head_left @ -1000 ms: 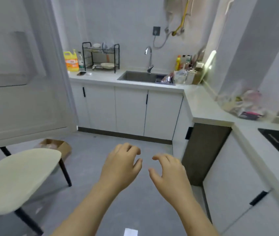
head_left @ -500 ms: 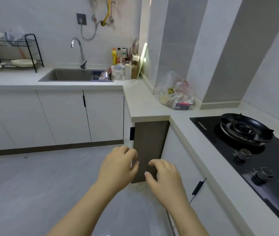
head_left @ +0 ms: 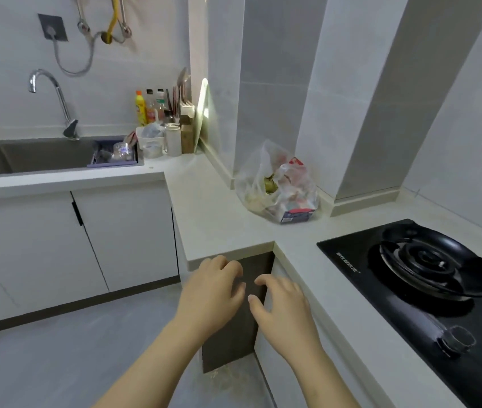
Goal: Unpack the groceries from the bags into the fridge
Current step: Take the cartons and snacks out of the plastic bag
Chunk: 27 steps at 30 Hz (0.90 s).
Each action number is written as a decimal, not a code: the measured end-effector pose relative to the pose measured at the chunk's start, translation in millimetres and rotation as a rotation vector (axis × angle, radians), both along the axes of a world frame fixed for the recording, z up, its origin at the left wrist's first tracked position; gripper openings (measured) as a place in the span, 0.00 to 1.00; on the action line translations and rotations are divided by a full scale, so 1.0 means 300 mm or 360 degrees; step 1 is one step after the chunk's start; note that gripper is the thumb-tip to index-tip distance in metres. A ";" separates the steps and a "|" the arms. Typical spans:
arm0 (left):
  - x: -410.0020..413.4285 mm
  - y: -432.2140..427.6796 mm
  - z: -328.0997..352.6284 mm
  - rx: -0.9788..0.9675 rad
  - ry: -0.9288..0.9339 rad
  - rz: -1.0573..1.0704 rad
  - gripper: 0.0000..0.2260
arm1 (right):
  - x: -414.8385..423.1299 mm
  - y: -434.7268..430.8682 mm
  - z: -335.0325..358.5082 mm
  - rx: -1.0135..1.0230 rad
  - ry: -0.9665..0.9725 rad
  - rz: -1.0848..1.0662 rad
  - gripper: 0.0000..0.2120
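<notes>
The clear grocery bag (head_left: 278, 184) I am after sits full and untouched at the back of the surface (head_left: 213, 213), against the wall in the inner corner; by my judgement unpacking is not yet begun, and no fridge is in view. My left hand (head_left: 213, 293) and right hand (head_left: 283, 310) hover empty below the surface's front edge, fingers apart and curled. White lettering on the black hob (head_left: 410, 278) is too blurred to read.

Grocery bag (head_left: 278, 187) on table (head_left: 210, 213), frame centre, against wall corner. Sink (head_left: 42, 156) upper left. Stove (head_left: 428, 278) right of bag. Hands (head_left: 245, 301) lower centre, below table edge.
</notes>
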State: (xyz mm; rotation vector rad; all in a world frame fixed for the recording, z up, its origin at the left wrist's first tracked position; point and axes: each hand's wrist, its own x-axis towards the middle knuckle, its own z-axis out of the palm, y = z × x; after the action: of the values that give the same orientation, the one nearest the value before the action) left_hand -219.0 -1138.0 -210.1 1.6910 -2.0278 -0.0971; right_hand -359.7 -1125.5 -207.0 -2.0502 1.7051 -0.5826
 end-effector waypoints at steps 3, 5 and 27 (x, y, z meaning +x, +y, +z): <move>0.007 -0.118 -0.015 0.0054 -0.0020 -0.0016 0.12 | 0.002 -0.106 -0.024 0.0054 -0.0018 -0.0005 0.17; 0.013 -0.198 -0.022 0.0078 -0.0025 -0.0008 0.12 | -0.002 -0.187 -0.035 0.0066 -0.0036 -0.0025 0.17; -0.108 -1.135 -0.056 -0.0107 -0.1014 -0.0178 0.33 | -0.169 -1.151 -0.070 -0.0284 0.0690 0.0346 0.30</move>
State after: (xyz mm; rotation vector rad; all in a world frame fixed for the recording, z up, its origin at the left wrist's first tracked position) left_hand -251.3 -1478.6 -226.9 1.7055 -2.5357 0.5310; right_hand -410.5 -1470.7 -228.0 -2.5968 1.6631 -0.2358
